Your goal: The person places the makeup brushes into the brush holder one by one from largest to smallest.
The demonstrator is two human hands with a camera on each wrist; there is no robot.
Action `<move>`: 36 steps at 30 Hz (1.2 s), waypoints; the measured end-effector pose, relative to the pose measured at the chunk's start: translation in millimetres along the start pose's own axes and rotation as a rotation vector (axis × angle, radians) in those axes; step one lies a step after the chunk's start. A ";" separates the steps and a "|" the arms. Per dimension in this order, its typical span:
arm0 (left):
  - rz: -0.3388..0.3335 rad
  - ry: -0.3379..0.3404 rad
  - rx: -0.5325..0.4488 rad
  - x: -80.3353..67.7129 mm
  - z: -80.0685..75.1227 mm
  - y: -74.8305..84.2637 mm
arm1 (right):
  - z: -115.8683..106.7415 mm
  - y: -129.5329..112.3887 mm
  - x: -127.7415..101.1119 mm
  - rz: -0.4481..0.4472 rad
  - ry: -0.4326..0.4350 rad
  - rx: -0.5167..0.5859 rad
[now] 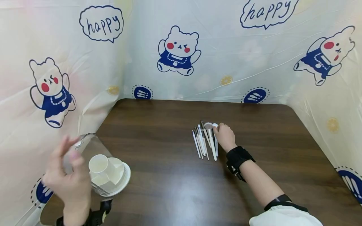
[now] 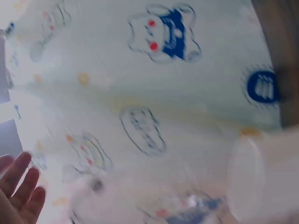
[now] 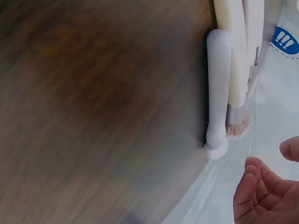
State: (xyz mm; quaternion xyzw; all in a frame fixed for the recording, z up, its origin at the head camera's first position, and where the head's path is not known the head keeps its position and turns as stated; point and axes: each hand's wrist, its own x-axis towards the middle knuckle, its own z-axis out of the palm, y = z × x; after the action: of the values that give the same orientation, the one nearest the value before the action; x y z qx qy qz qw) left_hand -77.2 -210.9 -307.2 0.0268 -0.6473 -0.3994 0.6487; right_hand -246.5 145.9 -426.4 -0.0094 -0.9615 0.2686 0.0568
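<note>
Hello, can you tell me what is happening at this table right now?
A person sits at a dark wooden table. Their right hand rests at the head end of a row of makeup brushes, touching the rightmost ones. Their left hand is raised, blurred, with fingers spread, just in front of a clear dome cover over a white holder near the table's left edge. Whether it touches the cover is unclear.

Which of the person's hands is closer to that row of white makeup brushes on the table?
The right hand. It rests at the right edge of the makeup brushes, fingers touching their brush ends. The left hand is raised far off at the table's left edge, by the clear organiser.
</note>
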 end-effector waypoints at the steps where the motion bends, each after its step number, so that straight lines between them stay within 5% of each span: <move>1: -0.027 0.053 0.024 0.8 -6.7 -6.8 | 1.4 -0.6 0.8 -0.007 -0.003 0.004; 4: -0.147 0.100 0.118 -0.2 -25.9 -24.7 | 4.9 -2.5 3.3 -0.012 -0.012 0.026; 8: -0.357 -0.029 0.136 -9.3 -46.0 -56.4 | 7.9 -5.3 7.1 -0.015 -0.018 0.047; 11: -0.514 -0.126 0.059 -18.6 -52.9 -78.0 | 11.8 -7.5 10.0 -0.013 -0.033 0.064; 15: -0.644 -0.144 -0.142 -29.7 -54.0 -87.5 | 17.5 -11.3 10.8 -0.005 -0.048 0.069; 19: -0.649 -0.139 -0.326 -37.8 -53.4 -88.3 | 22.2 -14.1 10.1 -0.008 -0.039 0.031; 24: -0.579 -0.158 -0.433 -42.3 -51.5 -90.8 | 27.2 -14.2 10.3 -0.011 -0.029 -0.002; 36: -0.572 -0.185 -0.378 -40.8 -50.1 -94.7 | 32.4 -12.6 14.2 -0.036 0.031 -0.078</move>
State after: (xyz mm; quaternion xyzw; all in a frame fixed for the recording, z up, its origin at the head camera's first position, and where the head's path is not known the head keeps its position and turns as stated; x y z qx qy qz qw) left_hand -73.4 -276.9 -400.8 0.0501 -0.5841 -0.6785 0.4427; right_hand -264.2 119.1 -445.9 0.0015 -0.9703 0.2297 0.0761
